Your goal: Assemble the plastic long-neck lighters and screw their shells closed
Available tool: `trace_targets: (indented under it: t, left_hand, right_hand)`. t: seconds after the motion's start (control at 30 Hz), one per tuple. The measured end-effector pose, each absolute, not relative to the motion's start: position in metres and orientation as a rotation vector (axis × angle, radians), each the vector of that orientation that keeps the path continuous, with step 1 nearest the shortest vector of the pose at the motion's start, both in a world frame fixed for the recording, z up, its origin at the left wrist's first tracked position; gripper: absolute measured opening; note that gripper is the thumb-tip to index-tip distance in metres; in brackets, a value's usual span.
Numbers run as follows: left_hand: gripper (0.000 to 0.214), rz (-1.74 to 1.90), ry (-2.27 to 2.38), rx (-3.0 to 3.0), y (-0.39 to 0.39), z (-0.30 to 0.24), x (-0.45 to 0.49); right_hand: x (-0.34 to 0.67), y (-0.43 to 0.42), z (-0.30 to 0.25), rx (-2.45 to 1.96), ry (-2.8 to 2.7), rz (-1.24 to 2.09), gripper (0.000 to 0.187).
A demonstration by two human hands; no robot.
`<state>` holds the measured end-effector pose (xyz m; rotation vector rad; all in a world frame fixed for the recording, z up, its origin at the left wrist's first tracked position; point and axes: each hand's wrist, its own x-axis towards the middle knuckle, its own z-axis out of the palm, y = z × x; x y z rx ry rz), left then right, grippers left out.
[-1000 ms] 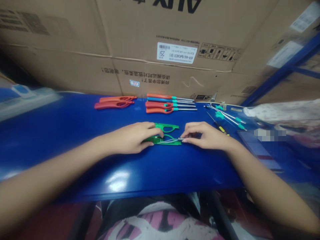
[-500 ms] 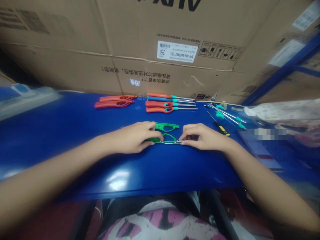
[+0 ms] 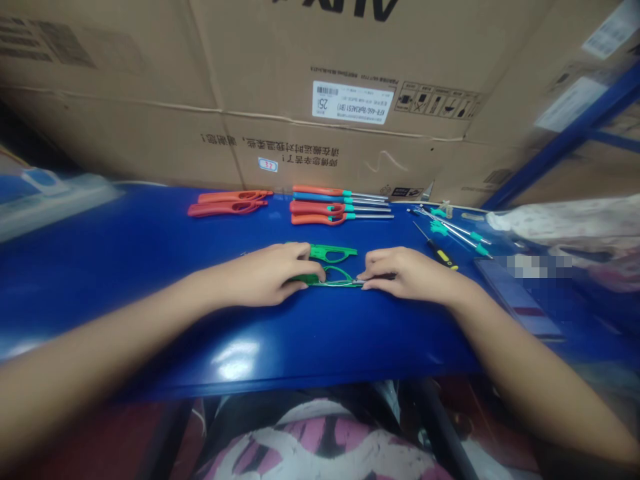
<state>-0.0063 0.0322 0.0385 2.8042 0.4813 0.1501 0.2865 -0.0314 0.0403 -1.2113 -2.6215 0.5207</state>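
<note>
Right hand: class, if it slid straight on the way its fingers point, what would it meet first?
The right hand would first meet the green plastic shell its fingertips seem to touch; just beyond lies the left hand, gripping the other end.

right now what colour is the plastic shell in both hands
Green; the shell shows best in the head view.

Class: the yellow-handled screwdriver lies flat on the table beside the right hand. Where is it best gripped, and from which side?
Grip the screwdriver by its thick yellow-and-black handle, probably coming from above with the right hand, the nearer one. It lies flat on the blue table, with the handle end nearer the person and the thin shaft pointing away.
</note>
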Motion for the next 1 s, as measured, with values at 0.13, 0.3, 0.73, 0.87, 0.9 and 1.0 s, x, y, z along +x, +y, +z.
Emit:
trace_targets:
  t: [0.13, 0.3, 0.73, 0.87, 0.9, 1.0]
  left_hand:
    - [0.029, 0.146, 0.487, 2.798, 0.033, 0.038, -0.006]
    - [0.03, 0.155, 0.476, 2.778, 0.035, 0.036, -0.007]
    - [0.031, 0.156, 0.468, 2.731, 0.025, 0.036, 0.0]
    - [0.03, 0.165, 0.474, 2.724, 0.02, 0.034, 0.001]
    - [0.03, 0.162, 0.48, 2.724, 0.019, 0.034, 0.001]
    - [0.031, 0.16, 0.49, 2.725, 0.019, 0.034, 0.0]
  right_hand:
    - [0.285, -0.034, 0.042, -1.223, -2.702, 0.381, 0.02]
    - [0.28, -0.038, 0.043, -1.204, -2.791, 0.12, 0.024]
    - [0.274, -0.032, 0.044, -1.635, -2.127, 1.059, 0.019]
    - [0.274, -0.029, 0.049, -1.775, -2.054, 1.24, 0.022]
    - [0.274, -0.029, 0.049, -1.767, -2.085, 1.237, 0.02]
    - [0.276, -0.03, 0.049, -1.614, -2.207, 1.174, 0.012]
